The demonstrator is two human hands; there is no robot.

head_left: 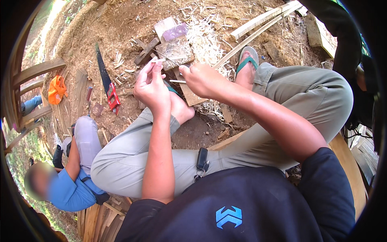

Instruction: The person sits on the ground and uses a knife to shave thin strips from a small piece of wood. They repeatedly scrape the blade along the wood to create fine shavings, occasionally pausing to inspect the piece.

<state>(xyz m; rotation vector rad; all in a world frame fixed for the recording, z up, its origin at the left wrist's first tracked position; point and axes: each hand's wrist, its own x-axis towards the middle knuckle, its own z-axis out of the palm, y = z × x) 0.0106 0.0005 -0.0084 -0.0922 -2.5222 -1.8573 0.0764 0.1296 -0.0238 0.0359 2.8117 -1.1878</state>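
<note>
Our left hand's fingers [150, 66] are pressed together in a pinch around a thin pale sliver of split wood [158, 61], held upright with its tip leaning toward the right. Our right hand's fingers [186, 69] are curled tight around a slim knife-like tool whose pale narrow tip [176, 81] pokes out to the left, just beside the left hand [152, 86]. The right hand [203, 80] sits level with the left, the two close but not touching, both raised above our crossed legs in grey-green trousers [306, 92].

Beneath the hands lies a flat brown wooden board [189, 94] on the bare earth ground [121, 20], with a heap of pale wood shavings [205, 40] past it. Our right foot wears a green flip-flop sandal [246, 60] near the shavings. Long pale split wooden slats [262, 20] run toward the upper right. To the left on the ground lies a hand saw with a dark blade and red handle [108, 86], and further left an orange bag [56, 89]. At lower left sits another person in a blue shirt [66, 189]. A black key fob [202, 159] hangs at our waist.
</note>
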